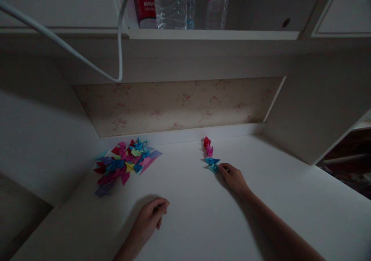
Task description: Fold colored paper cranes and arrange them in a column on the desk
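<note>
My right hand [232, 178] pinches the edge of a teal folded-paper crane [213, 169] on the white tabletop. That crane is at the near end of a short row. Just beyond it lies a blue paper crane [212, 161], then a pink one [209, 150] and a red one [206, 141] towards the wall. My left hand [151, 214] rests lower on the table, fingers curled in and nothing visible in them. Farther left is a loose heap of paper cranes [117, 164] in pink, blue, red, purple and yellow.
A shelf [214, 34] overhangs the table and carries clear plastic bottles [171, 5] and a red-labelled container [145, 2]. A white cable [87, 62] hangs at upper left. Side panels [319, 110] enclose the table left and right; flowered wallpaper [185, 104] covers the back.
</note>
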{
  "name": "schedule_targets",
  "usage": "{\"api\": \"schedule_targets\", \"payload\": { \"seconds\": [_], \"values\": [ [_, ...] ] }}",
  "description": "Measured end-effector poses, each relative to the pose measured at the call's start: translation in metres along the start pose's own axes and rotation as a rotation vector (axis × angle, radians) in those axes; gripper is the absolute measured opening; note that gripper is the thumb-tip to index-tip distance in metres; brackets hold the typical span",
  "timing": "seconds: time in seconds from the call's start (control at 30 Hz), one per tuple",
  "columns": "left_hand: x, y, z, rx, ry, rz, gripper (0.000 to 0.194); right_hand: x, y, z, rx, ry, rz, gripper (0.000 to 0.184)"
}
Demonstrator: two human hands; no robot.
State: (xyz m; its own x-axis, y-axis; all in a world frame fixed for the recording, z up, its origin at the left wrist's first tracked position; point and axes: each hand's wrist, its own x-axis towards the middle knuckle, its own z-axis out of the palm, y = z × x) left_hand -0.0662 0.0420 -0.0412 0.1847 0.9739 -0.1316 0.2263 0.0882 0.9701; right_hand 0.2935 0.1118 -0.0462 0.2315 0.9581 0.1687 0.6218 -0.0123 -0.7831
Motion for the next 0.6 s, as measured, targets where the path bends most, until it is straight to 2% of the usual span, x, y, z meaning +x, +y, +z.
{"api": "schedule_targets", "payload": {
  "seconds": [0.6],
  "values": [
    [0.0001,-0.0012,-0.0003,0.020,-0.010,0.012,0.041,0.0041,0.0067,0.0007,0.052,0.059,0.072,0.048]
  ]
}}
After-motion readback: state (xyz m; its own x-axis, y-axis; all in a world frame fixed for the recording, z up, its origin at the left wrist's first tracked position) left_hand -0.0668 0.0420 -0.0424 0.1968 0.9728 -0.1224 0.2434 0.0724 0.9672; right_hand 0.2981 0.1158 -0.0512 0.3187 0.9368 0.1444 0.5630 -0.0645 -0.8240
